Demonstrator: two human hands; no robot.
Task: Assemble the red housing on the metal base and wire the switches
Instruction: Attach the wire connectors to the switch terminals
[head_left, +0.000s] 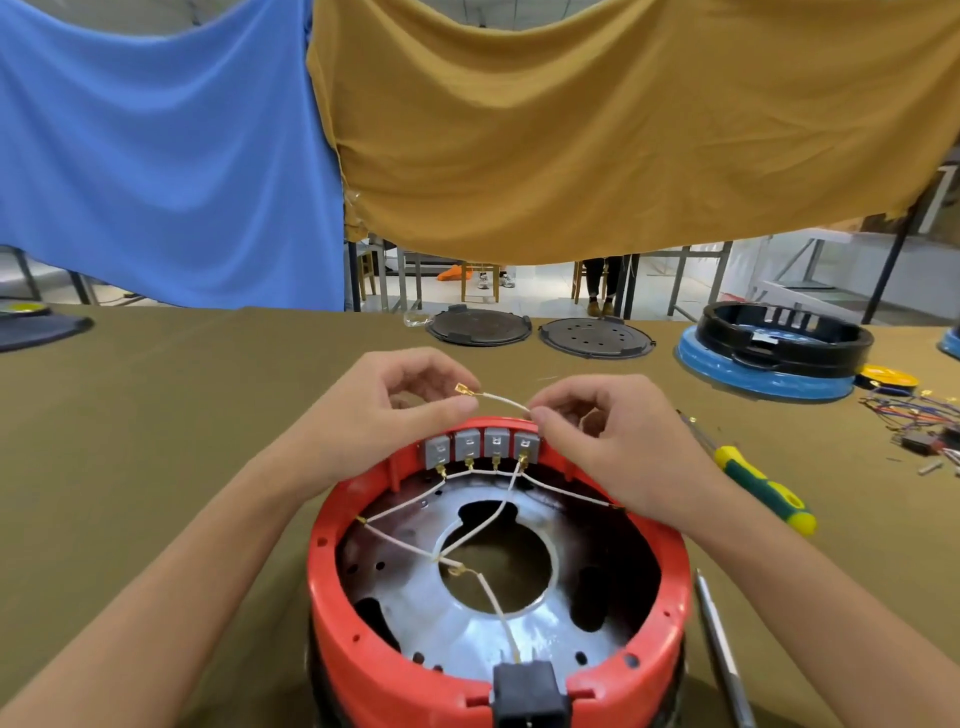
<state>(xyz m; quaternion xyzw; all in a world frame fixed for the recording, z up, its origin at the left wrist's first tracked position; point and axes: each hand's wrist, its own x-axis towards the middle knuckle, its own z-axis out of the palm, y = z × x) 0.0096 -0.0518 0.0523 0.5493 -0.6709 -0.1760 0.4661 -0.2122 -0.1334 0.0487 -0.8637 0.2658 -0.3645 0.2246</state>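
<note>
Your left hand (384, 415) and right hand (597, 431) pinch one white wire (501, 401). Seat its brass terminal (463, 389) squarely on a switch (526, 446) tab.

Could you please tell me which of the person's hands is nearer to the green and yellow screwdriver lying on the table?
Right. The right hand is just left of the screwdriver; the left hand lies farther left, beyond the switches.

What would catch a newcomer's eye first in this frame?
The red housing fills the near centre of the table, with a shiny metal base inside it and four grey switches lined along its far wall. Just above them, the left hand and right hand pinch a short white wire between them. Behind hang blue and mustard cloths.
</note>
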